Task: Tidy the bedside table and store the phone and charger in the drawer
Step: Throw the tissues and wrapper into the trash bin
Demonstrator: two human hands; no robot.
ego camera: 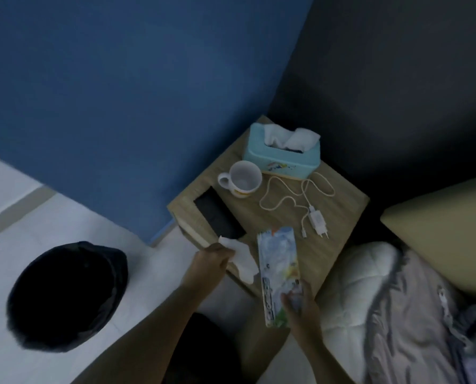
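On the wooden bedside table (339, 195) a black phone (219, 217) lies flat near the left edge. A white charger (318, 221) with its looped cable (292, 195) lies toward the right side. My left hand (212, 261) grips a crumpled white tissue (242, 261) at the table's front left corner. My right hand (300, 306) holds the lower end of a long printed wrapper (278, 270) above the front edge. No drawer is visible from this angle.
A white mug (242, 177) and a light blue tissue box (282, 152) stand at the back of the table. A black-lined bin (65, 297) sits on the white floor to the left. A bed with a pillow (361, 286) lies to the right.
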